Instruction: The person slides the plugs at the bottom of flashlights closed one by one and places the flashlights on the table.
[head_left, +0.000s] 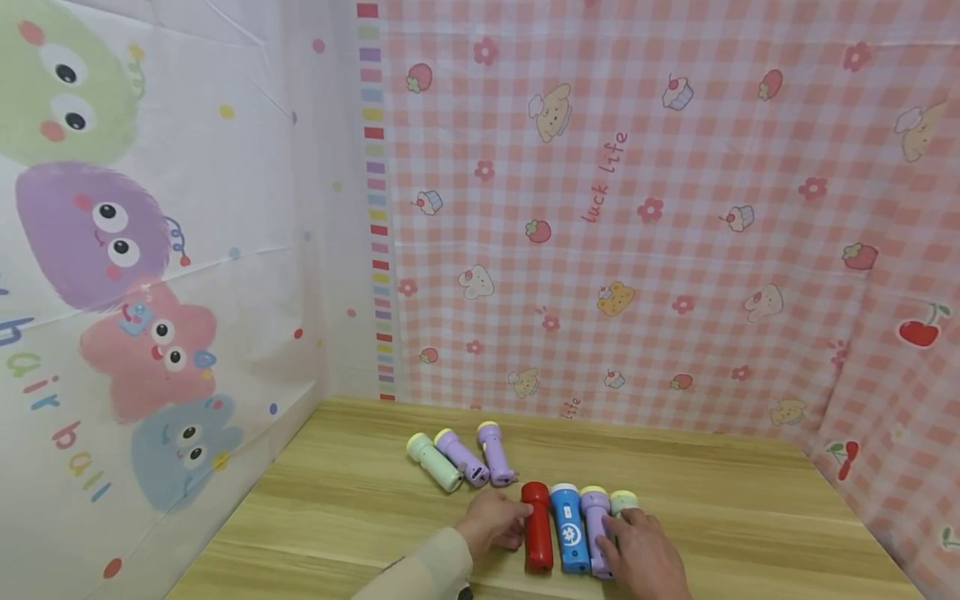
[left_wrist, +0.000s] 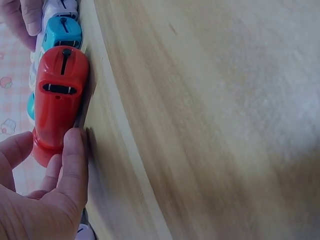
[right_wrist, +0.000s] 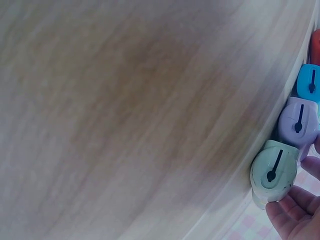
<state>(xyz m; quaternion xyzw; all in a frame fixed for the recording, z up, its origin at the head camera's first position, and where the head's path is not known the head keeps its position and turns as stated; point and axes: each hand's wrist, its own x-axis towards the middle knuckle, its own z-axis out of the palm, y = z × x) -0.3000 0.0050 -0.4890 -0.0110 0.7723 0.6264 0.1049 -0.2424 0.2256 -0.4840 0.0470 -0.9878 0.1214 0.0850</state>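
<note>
A red flashlight [head_left: 537, 533], a blue flashlight [head_left: 572, 521], a purple flashlight [head_left: 595, 505] and a light green flashlight [head_left: 623, 502] lie side by side near the table's front. My left hand [head_left: 489, 521] holds the red one by its head end; the left wrist view has the thumb and fingers on two sides of it. At the row's other end, my right hand [head_left: 651, 554] grips the light green flashlight and covers most of it in the head view. Its thumb side lies against the purple one. Slots on the flashlights' tail ends show in both wrist views.
Behind the left hand lie another light green flashlight [head_left: 435, 462], a purple flashlight [head_left: 461, 457] and a second purple flashlight [head_left: 495, 454]. All rest on a wood-grain table [head_left: 720, 492]. A pink checked cloth [head_left: 637, 250] hangs behind, and a white patterned sheet [head_left: 277, 275] at left.
</note>
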